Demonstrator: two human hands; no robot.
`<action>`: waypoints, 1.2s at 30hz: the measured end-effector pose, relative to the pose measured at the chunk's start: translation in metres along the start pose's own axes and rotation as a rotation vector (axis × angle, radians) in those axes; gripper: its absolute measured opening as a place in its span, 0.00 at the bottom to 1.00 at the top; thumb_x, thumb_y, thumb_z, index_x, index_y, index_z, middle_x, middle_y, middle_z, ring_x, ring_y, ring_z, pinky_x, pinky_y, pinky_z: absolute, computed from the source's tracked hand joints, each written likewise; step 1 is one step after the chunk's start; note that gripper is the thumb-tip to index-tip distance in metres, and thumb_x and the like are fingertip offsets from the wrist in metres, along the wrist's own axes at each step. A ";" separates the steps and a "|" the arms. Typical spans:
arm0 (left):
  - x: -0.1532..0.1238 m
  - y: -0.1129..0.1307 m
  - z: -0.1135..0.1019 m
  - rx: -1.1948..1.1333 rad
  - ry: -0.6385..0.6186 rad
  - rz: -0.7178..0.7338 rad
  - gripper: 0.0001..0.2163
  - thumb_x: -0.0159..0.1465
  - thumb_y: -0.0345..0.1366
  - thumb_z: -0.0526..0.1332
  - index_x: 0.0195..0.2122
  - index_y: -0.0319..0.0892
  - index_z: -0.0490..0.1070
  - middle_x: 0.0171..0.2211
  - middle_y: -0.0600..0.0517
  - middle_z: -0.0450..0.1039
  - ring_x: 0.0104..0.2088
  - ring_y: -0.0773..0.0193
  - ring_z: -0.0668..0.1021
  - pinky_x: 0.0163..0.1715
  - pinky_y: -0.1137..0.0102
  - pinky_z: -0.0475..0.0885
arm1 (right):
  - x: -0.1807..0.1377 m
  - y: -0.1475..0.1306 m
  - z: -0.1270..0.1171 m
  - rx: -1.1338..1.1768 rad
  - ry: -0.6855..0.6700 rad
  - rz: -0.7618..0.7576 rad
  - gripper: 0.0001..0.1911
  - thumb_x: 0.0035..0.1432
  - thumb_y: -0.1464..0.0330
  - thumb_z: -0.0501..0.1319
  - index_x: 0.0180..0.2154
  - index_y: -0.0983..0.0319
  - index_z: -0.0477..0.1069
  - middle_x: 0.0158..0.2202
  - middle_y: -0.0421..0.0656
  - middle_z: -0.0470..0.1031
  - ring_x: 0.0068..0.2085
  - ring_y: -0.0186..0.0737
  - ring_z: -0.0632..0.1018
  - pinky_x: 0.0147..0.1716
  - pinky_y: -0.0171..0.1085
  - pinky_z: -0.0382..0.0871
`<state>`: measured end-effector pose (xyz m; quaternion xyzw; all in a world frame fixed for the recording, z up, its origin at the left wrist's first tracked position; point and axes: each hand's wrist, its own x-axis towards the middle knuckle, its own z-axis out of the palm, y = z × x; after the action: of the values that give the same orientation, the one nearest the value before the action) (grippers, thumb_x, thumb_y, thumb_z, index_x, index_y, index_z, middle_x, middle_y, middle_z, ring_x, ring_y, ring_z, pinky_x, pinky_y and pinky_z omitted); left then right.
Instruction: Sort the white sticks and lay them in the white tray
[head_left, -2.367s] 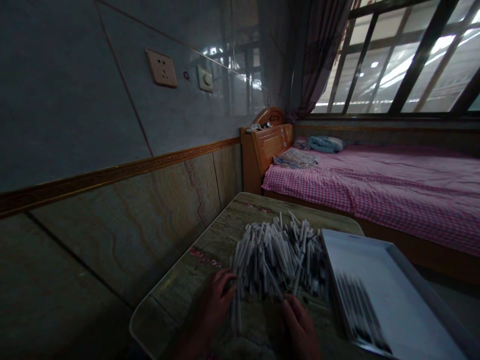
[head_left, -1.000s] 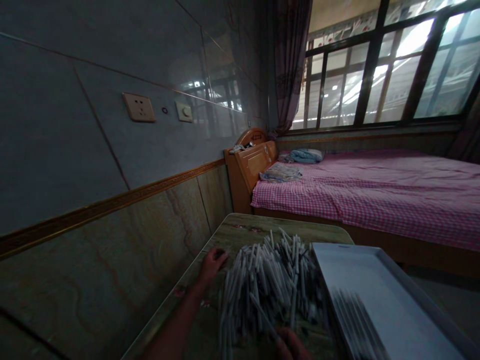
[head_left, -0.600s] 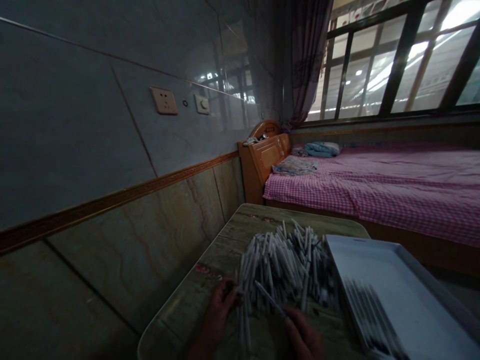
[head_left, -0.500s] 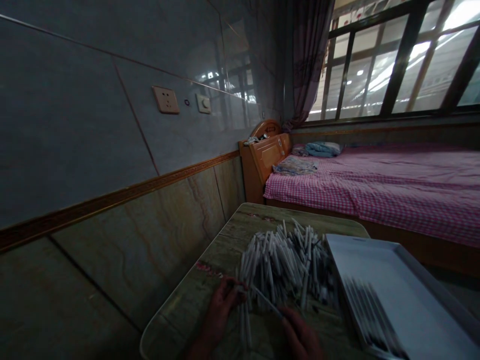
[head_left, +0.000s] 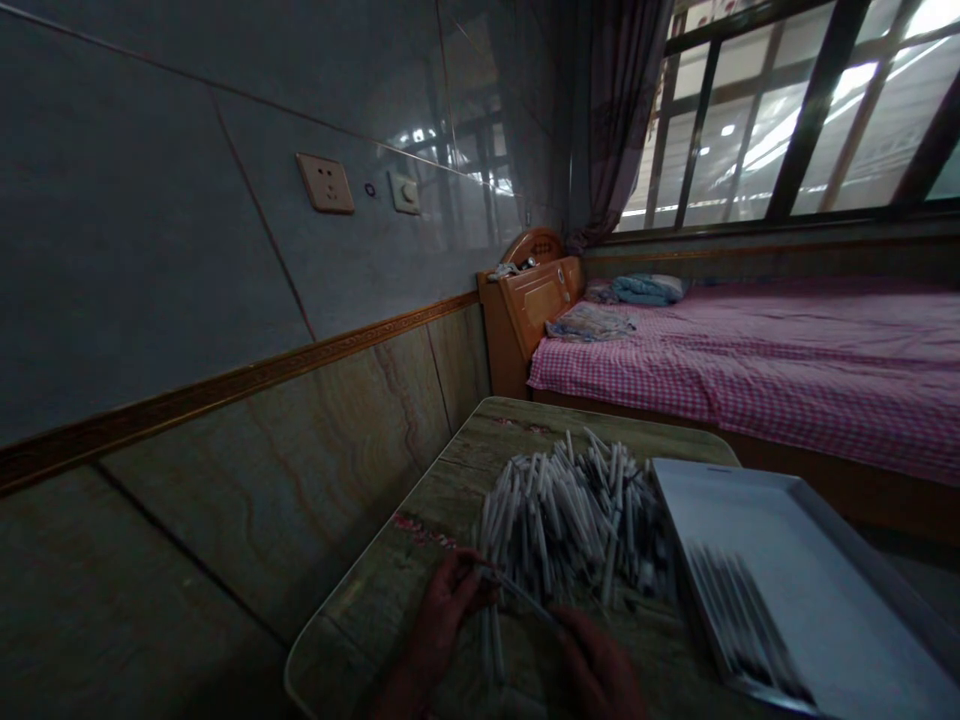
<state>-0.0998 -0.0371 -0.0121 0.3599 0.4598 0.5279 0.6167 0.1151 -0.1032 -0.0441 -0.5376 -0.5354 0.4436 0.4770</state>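
Note:
A heap of thin white pen-like sticks lies on a small table with a marbled green top. My left hand is at the near left edge of the heap, fingers pinched on the end of one stick. My right hand is closed on the other end of that same stick, just in front of the heap. A white tray stands to the right of the heap, with a row of dark-tipped sticks laid along its near left side.
A tiled wall with a socket and a dial switch runs along the table's left. Beyond the table stands a bed with a pink checked sheet, a wooden headboard and folded cloths. Barred windows are behind.
My left hand went out to the far left of the heap, then came back to the near edge. Both hands now pinch one stick between them.

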 end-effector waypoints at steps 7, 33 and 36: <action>-0.002 0.003 0.002 0.011 0.006 -0.001 0.21 0.45 0.48 0.75 0.34 0.43 0.73 0.33 0.52 0.79 0.34 0.60 0.82 0.35 0.66 0.79 | -0.001 -0.003 -0.001 0.001 0.025 0.007 0.22 0.54 0.48 0.62 0.43 0.53 0.81 0.45 0.44 0.82 0.47 0.50 0.80 0.50 0.42 0.72; -0.008 -0.001 0.011 -0.013 0.013 0.013 0.20 0.43 0.47 0.76 0.30 0.41 0.73 0.27 0.52 0.80 0.29 0.62 0.80 0.28 0.70 0.76 | -0.011 0.009 0.009 -0.439 -0.116 -0.073 0.22 0.66 0.50 0.49 0.44 0.50 0.78 0.37 0.43 0.83 0.39 0.42 0.82 0.39 0.33 0.72; -0.012 0.000 0.017 -0.039 0.020 0.031 0.20 0.44 0.47 0.76 0.31 0.41 0.73 0.27 0.52 0.80 0.29 0.62 0.80 0.29 0.70 0.76 | -0.010 0.001 0.012 -0.289 -0.078 0.027 0.23 0.63 0.47 0.51 0.40 0.52 0.78 0.33 0.43 0.81 0.36 0.43 0.80 0.38 0.34 0.70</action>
<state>-0.0836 -0.0484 -0.0046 0.3493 0.4500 0.5500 0.6107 0.1027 -0.1128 -0.0477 -0.5902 -0.6044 0.3888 0.3676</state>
